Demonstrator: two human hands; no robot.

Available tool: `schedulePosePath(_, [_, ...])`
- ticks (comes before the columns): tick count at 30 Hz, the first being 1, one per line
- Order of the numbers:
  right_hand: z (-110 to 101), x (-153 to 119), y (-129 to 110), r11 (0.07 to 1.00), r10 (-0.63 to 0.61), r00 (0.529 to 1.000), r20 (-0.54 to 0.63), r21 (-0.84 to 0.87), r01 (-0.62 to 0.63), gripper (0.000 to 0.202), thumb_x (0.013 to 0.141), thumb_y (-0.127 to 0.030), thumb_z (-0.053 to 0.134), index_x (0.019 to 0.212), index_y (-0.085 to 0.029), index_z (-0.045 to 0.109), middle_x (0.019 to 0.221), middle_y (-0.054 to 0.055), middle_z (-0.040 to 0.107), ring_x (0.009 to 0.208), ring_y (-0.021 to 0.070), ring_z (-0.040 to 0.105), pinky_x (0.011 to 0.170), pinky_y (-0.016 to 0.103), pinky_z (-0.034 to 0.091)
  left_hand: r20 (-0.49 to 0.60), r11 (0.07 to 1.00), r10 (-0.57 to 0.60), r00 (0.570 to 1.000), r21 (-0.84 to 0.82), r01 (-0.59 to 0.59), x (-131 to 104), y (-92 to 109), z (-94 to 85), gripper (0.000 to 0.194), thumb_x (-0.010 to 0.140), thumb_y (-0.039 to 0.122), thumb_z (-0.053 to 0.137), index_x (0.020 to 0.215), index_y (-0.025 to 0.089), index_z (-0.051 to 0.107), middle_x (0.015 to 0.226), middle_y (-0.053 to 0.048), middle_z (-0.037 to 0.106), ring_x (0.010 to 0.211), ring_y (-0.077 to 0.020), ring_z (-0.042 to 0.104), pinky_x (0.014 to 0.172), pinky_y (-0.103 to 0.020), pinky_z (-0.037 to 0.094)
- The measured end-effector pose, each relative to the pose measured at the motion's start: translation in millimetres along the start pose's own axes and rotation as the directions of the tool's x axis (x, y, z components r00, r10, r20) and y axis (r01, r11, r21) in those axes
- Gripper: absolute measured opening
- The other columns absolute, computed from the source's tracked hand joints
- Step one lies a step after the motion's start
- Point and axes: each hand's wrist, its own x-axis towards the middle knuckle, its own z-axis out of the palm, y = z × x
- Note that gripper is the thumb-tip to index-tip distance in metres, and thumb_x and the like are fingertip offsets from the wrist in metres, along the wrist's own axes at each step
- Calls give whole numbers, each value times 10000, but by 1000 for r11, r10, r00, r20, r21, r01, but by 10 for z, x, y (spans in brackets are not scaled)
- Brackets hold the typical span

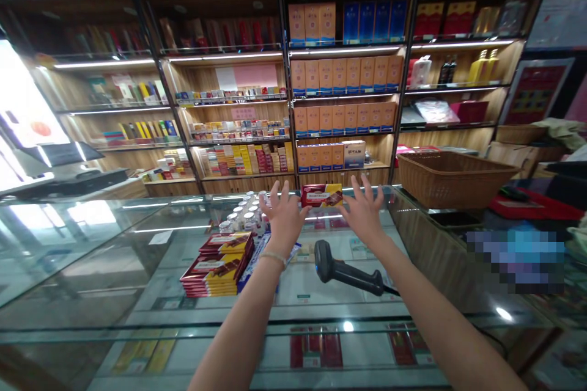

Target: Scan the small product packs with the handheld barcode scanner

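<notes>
A red-and-yellow chocolate bar packet [321, 195] is upright between my two hands, its printed face toward me. My left hand [285, 217] pinches its left end, the other fingers raised and spread. At the right end my right hand [364, 211] does the same with thumb and finger. Left of my left wrist lies a stack of similar red-and-yellow packets [217, 266]. Blue packets [252, 266] lie beside the stack, partly covered by my left arm. A black handheld barcode scanner [346, 272] rests on the glass counter [302, 317] between my forearms.
Small white-capped jars [245, 214] stand behind the stack, partly behind my left hand. On the right are a brown wicker basket [454, 177] and a red tray [536, 201]. Wooden shelves [343, 174] with boxes and bottles line the back wall. The scanner's cable runs under my right forearm.
</notes>
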Motion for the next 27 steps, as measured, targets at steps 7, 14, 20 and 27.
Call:
schedulePosePath(7, [194,-29,138,1000,-4,1000,-12,14,4,239,959,-340,653,1122,-239,796,1670,114,414,1581,360,224,1223,695,109,9,1000,-8,1000,-9,8,-18,54,203,273,963,452,628,987,220,770,1617,-120,499,1563,-387,305,1256,-730,70])
schedulePosePath(14, [304,-128,208,999,-11,998,-58,43,13,217,947,-323,674,1105,-239,797,1642,127,456,1561,390,280,1213,723,125,-33,999,-4,999,-36,3,-140,48,379,214,886,427,742,1002,249,764,1578,-118,547,1545,-389,343,1242,-723,128])
schedulePosePath(20, [347,-171,243,993,6,1000,-29,120,-3,225,945,-341,685,1125,-261,794,1646,116,451,1569,387,253,1209,729,105,-58,999,7,998,-51,-10,-177,6,457,198,894,429,736,981,252,755,1582,-116,543,1525,-394,370,1219,-737,144])
schedulePosePath(27, [461,-132,237,851,267,959,96,443,-282,208,845,-449,769,981,-302,826,1573,81,550,1528,375,322,1188,703,207,-77,998,13,997,-54,-17,-231,-86,505,228,861,446,776,978,251,760,1574,-132,548,1526,-399,364,1211,-738,165])
